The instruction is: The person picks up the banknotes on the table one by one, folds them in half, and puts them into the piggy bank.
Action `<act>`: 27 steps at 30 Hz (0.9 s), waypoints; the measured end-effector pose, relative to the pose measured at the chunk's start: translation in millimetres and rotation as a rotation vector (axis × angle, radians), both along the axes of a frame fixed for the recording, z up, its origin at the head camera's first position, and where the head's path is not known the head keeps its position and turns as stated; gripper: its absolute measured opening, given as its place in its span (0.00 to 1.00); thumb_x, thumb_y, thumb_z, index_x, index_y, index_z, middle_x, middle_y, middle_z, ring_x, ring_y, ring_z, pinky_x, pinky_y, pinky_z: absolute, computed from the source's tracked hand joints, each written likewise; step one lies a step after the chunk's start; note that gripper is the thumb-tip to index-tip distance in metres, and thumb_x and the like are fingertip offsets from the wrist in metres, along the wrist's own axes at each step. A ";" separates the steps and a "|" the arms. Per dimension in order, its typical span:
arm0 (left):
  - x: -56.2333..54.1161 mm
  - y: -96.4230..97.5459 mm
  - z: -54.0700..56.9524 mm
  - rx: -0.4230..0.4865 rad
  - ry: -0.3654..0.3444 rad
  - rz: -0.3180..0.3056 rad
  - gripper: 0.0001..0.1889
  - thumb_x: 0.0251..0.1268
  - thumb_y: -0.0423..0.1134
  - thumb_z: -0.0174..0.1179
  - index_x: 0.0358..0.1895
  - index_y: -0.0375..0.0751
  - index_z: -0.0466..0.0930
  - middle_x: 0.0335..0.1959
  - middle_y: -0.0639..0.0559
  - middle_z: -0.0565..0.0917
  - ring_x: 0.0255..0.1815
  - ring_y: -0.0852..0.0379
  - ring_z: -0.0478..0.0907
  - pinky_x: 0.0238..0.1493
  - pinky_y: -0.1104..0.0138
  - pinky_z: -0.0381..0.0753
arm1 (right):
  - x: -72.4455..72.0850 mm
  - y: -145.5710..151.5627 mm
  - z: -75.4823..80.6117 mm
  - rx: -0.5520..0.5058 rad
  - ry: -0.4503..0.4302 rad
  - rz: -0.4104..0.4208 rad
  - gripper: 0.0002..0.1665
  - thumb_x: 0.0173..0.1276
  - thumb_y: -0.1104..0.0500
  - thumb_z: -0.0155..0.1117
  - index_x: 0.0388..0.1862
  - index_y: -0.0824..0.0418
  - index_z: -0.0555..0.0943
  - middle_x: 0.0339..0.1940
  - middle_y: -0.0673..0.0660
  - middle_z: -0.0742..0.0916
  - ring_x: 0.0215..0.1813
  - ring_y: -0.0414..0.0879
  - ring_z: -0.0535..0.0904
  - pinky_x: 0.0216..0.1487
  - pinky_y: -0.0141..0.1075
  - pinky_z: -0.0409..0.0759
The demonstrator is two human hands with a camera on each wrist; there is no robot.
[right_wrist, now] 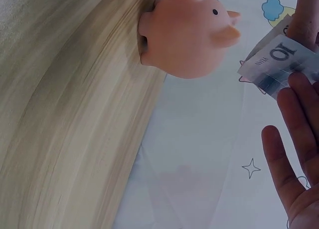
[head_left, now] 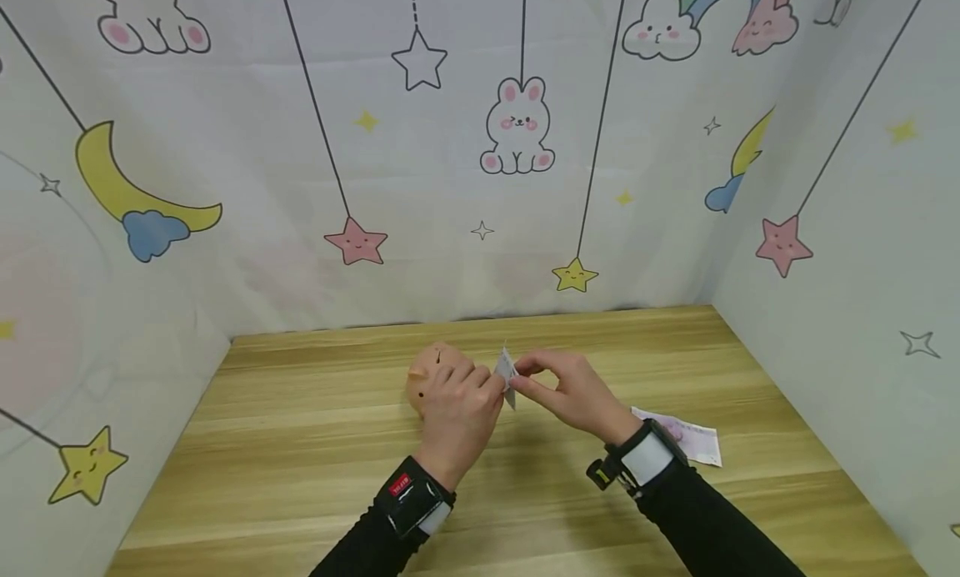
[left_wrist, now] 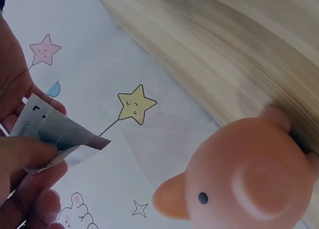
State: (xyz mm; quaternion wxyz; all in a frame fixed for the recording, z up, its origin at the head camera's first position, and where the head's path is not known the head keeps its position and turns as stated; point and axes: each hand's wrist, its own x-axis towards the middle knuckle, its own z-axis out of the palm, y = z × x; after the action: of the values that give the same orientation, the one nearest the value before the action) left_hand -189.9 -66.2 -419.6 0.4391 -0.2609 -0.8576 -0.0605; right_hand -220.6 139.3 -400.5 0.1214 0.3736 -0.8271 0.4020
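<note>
A folded grey-blue banknote [head_left: 506, 375] is held between the two hands above the table, and a printed 10 shows on it in the right wrist view. My left hand [head_left: 461, 406] pinches one side, its thumb lying along the note in the left wrist view. From the other side my right hand [head_left: 577, 393] pinches the note's edge with thumb and forefinger; its remaining fingers are partly extended in the right wrist view. Just left of the note stands an orange-pink piggy bank [head_left: 427, 368], with a dark slot on top. My left hand partly covers it in the head view.
A pale purple banknote [head_left: 699, 441] lies on the wood-grain table [head_left: 300, 444], to the right beyond my right wrist and partly hidden by it. White cloth walls [head_left: 450, 268] with cartoon prints stand along the table's back and sides.
</note>
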 end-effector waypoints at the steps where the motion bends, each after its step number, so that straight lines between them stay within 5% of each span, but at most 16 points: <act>1: 0.2 0.3 0.3 -0.002 -0.004 0.001 0.10 0.54 0.38 0.84 0.30 0.44 0.89 0.26 0.53 0.87 0.32 0.53 0.81 0.38 0.62 0.76 | -0.4 0.0 -0.4 -0.002 0.003 -0.001 0.05 0.77 0.61 0.71 0.48 0.56 0.89 0.43 0.47 0.92 0.47 0.42 0.88 0.50 0.43 0.88; 13: 0.8 2.0 1.9 0.010 -0.034 0.009 0.11 0.57 0.38 0.82 0.30 0.43 0.86 0.28 0.53 0.88 0.32 0.53 0.80 0.40 0.62 0.77 | -5.3 1.2 -8.5 -0.058 0.031 -0.017 0.04 0.78 0.64 0.68 0.42 0.58 0.89 0.37 0.49 0.91 0.40 0.39 0.87 0.44 0.44 0.87; 21: 2.9 -8.6 -0.7 0.106 -0.075 -0.064 0.19 0.48 0.49 0.87 0.34 0.44 0.87 0.29 0.53 0.87 0.35 0.53 0.80 0.41 0.59 0.78 | -5.9 6.1 -10.3 -0.068 0.050 -0.051 0.05 0.78 0.64 0.68 0.41 0.60 0.89 0.37 0.50 0.91 0.39 0.40 0.86 0.41 0.41 0.86; 27: 0.2 -22.9 -2.5 0.256 -0.169 -0.170 0.17 0.57 0.50 0.82 0.34 0.43 0.85 0.31 0.53 0.80 0.36 0.53 0.77 0.44 0.57 0.80 | -5.3 11.7 -7.3 -0.066 0.055 -0.063 0.03 0.77 0.64 0.69 0.41 0.60 0.89 0.37 0.50 0.91 0.38 0.41 0.86 0.42 0.40 0.86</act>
State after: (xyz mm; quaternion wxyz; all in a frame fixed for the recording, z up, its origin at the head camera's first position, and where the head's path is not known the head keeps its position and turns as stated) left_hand -189.7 -89.2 -422.1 0.3885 -0.2682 -0.8516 -0.2279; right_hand -225.9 151.0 -407.8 0.1688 0.3539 -0.8211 0.4148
